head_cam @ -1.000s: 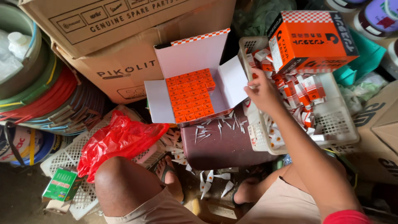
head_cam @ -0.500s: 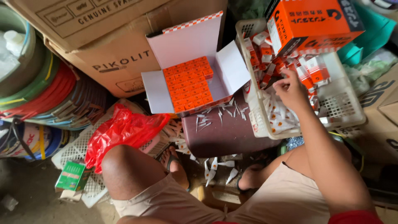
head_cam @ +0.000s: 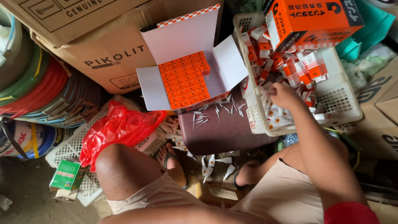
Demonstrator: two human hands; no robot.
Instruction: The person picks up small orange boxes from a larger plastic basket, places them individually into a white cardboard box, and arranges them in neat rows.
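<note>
the right hand (head_cam: 282,94) is down in the white basket (head_cam: 346,108), fingers curled among the small orange-and-white packs (head_cam: 290,70); whether it grips one i cannot tell; the left hand is out of view; left of the hand, well apart, the open carton (head_cam: 188,72) holds orange boxes (head_cam: 184,79) in tight rows; between them lie small white tubes (head_cam: 215,110) on the dark stool (head_cam: 224,130); judged best: pinch one pack by its edges, lift it free of the heap, keep it square.
</note>
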